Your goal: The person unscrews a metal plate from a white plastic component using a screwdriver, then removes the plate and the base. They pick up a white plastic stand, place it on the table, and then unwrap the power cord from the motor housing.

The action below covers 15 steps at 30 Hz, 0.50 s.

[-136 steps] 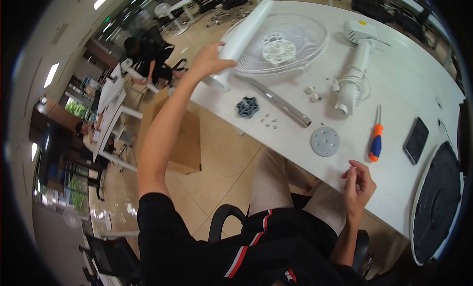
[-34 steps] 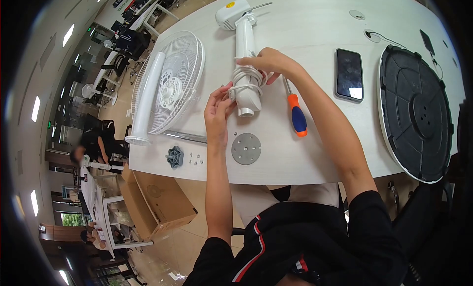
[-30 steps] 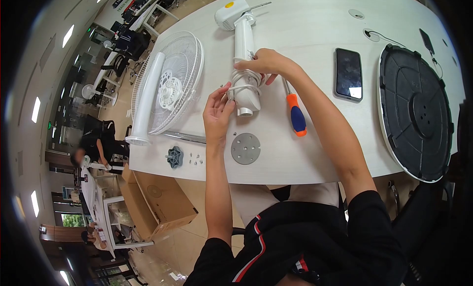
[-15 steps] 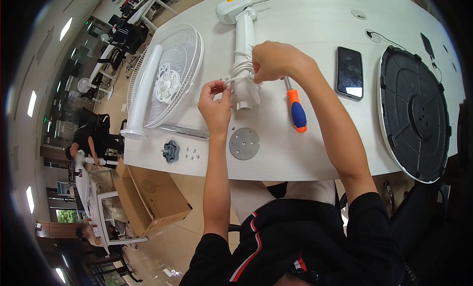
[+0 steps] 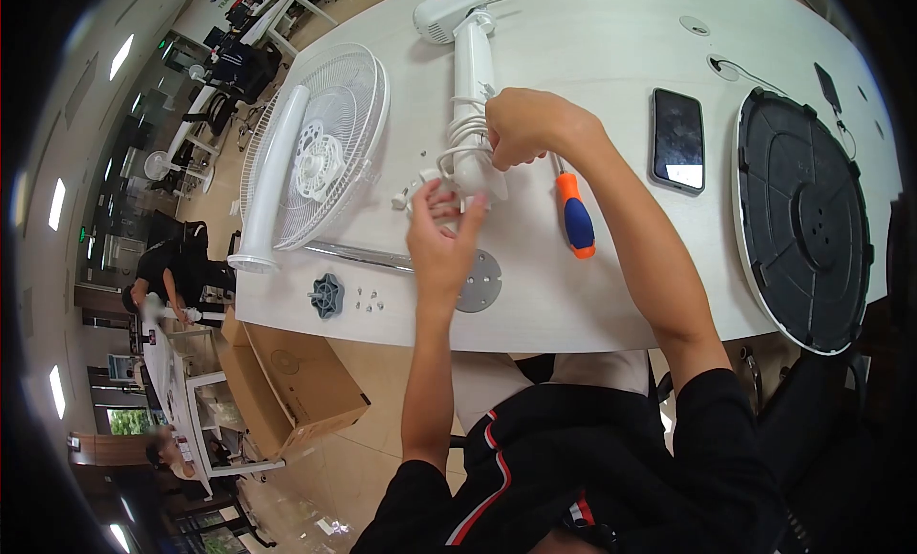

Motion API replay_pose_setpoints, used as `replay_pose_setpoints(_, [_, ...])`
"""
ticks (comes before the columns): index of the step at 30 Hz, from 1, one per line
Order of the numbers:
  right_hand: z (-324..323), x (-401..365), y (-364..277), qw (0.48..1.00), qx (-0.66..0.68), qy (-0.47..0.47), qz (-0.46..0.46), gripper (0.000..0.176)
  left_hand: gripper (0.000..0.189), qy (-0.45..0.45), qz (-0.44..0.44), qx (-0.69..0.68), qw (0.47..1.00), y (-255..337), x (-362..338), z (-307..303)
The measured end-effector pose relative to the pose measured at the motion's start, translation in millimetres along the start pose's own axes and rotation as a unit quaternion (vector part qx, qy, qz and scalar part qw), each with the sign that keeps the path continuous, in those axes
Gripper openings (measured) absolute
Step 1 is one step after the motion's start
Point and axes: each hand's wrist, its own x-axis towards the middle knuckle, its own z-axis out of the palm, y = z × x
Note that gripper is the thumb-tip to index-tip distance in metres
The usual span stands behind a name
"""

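A white fan motor housing lies on the table with its neck pointing toward me. White power cord is wound in several loops around the lower part of that neck. My right hand is closed on the cord at the right side of the coil, its fingertips partly hidden. At the near end of the neck, my left hand has its fingers apart, slightly blurred, right by the cord's plug end. A screwdriver with an orange and blue handle lies just right of my right hand.
Left are a fan grille, a white tube and a metal rod. Nearer me lie a grey knob, small screws and a metal disc. A phone and black round base sit right.
My left hand has let go of the cord loops, moved down and right, and spread its fingers. A loop now hangs looser at the neck's left side. My right hand stays nearly in place.
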Motion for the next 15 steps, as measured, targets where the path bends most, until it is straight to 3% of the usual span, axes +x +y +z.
replay_pose_setpoints(4, [5.2, 7.4, 2.1, 1.0, -0.016, 0.005, -0.021, 0.013, 0.071, 0.0, 0.079, 0.095, 0.992, 2.8, -10.6, 17.6])
replay_pose_setpoints(6, [2.0, 4.0, -0.8, 0.999, -0.036, 0.004, -0.027, 0.014, 0.07, 0.001, 0.037, 0.059, 0.998, 7.0, -5.7, 20.7])
replay_pose_setpoints(15, [-8.6, 8.8, 2.0, 0.971, 0.131, 0.142, -0.14, 0.029, 0.062, 0.081, 0.095, 0.059, 0.99, 55.3, 40.5, -11.2])
